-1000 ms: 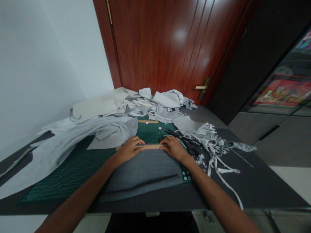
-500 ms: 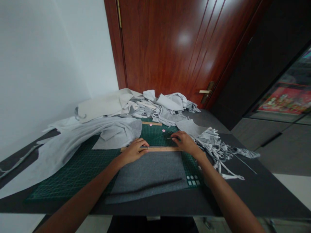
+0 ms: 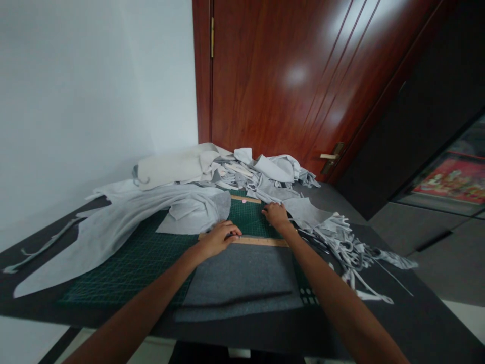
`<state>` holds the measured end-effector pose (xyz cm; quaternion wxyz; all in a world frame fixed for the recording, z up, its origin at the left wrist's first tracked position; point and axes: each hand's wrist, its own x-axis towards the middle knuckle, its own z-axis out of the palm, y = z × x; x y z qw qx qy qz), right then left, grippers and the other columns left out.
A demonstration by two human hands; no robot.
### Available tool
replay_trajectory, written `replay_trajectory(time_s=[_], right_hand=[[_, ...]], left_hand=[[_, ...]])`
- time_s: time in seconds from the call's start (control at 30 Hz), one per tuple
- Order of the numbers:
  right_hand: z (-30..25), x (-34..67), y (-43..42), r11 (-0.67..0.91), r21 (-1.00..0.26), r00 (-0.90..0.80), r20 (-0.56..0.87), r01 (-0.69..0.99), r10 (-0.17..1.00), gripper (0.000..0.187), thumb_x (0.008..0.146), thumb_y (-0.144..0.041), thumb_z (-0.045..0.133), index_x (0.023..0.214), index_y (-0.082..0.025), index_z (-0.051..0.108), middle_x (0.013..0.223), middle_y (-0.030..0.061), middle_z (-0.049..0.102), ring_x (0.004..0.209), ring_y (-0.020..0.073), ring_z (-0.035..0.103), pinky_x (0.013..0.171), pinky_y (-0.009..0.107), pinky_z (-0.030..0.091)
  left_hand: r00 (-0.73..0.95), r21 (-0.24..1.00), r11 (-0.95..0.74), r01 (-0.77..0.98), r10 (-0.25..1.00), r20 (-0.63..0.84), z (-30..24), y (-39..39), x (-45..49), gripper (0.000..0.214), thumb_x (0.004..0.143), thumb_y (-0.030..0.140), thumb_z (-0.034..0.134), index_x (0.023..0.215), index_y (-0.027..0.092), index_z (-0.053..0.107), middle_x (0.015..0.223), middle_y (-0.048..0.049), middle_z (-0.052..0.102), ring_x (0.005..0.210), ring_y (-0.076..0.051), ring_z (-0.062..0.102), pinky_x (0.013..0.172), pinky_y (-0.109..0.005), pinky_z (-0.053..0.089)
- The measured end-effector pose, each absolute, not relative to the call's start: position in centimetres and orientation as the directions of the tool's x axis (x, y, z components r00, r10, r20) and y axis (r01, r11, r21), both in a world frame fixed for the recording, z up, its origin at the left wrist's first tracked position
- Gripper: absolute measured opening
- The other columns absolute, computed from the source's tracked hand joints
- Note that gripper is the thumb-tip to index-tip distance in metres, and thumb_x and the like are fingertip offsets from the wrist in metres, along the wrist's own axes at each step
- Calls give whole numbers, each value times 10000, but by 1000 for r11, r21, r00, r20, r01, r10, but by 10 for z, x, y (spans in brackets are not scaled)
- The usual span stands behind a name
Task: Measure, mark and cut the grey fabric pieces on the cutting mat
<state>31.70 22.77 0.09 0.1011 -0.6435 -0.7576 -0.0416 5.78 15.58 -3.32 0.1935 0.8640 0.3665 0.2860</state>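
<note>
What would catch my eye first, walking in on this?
Probably the red-brown door behind the table, then the scraps heaped before it. Nearer, the left hand rests on a ruler at the felt's far edge, on a green mat; the right hand is just beyond.

Setting: a home sewing or craft workspace. Indicators are a green cutting mat (image 3: 125, 263) on a dark table (image 3: 417, 323), heaped grey fabric offcuts (image 3: 257, 174), a wooden ruler (image 3: 261, 241), and a domestic wooden door (image 3: 295, 86).
</note>
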Motion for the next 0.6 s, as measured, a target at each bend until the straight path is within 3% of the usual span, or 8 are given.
replay_trajectory(time_s=[0.17, 0.3, 0.4, 0.47, 0.6], right_hand=[[0, 314, 230, 178, -199, -130, 230, 964, 964, 114, 934, -179, 637, 968, -136, 738, 1098, 190, 740, 1115, 300, 640, 1054, 477, 335], [3, 317, 221, 288, -412, -192, 259, 865, 947, 72, 896, -129, 643, 892, -162, 708, 979, 124, 749, 1022, 246, 660, 985, 392, 409], [1, 316, 201, 397, -602, -275, 289, 693, 917, 67, 915, -234, 646, 898, -182, 684, 931, 63, 732, 886, 189, 660, 851, 306, 475], [-5, 314, 184, 436, -712, -308, 312, 550, 899, 169, 933, -357, 635, 934, -192, 671, 935, 41, 713, 845, 164, 649, 782, 271, 491], [-24, 314, 151, 399, -863, -354, 285, 309, 891, 357, 898, -561, 642, 951, -209, 653, 731, -24, 620, 560, 107, 531, 528, 221, 423]], left_hand=[[634, 540, -678, 498, 710, 306, -24, 156, 53, 164, 980, 279, 618, 1065, 228, 749, 985, -45, 681, 984, -208, 639, 872, -298, 466], [646, 548, -670, 501, 711, 279, -17, 156, 51, 184, 973, 297, 618, 1061, 239, 768, 995, -43, 695, 961, -203, 651, 855, -287, 461], [622, 590, -614, 524, 749, 228, -15, 153, 50, 175, 931, 308, 659, 1031, 235, 783, 952, -30, 707, 883, -187, 655, 792, -264, 459], [605, 615, -569, 546, 775, 179, -15, 150, 50, 174, 896, 315, 689, 1012, 231, 786, 894, -16, 706, 804, -168, 643, 727, -246, 448], [608, 624, -558, 547, 777, 162, -19, 148, 51, 183, 877, 349, 691, 994, 243, 784, 858, 1, 687, 713, -141, 589, 645, -231, 414]])
